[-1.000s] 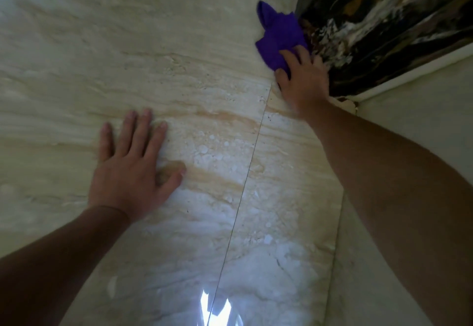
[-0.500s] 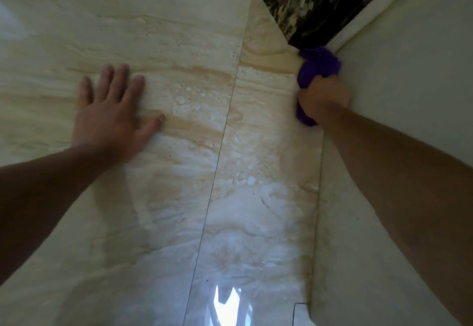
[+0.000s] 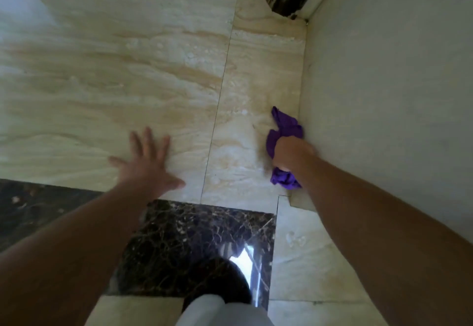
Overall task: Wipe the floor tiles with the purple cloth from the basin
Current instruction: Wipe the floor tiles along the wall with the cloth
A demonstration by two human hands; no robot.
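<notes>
The right hand is closed in a fist round the purple cloth, which is bunched rather than spread; a tuft of it sticks out ahead of the knuckles and another behind the wrist, both lying on the floor tiles. The cloth sits on the narrow beige strip between the grout line and the wall, right at the foot of the wall and apparently touching it. The left hand is open, fingers splayed, holding nothing; it is blurred, so whether the palm is planted on the tile or just above it cannot be told. No basin is in view.

The step in hand looks like wiping the edge strip along the wall; to do it well, the cloth should be pressed flat under the palm rather than gripped as a ball, since a wad meets the tile with only a small patch; the leading tuft is best tucked into the corner where floor and wall meet, because dirt tends to collect there; strokes should run along the wall and overlap, then carry across the grout line onto the wider tile. The left hand serves best as a steady prop on the tile; the glossy surface may be slippery, so weight on it should be firm and even. The dark marble inlay nearer the body appears not yet reached by the cloth.
</notes>
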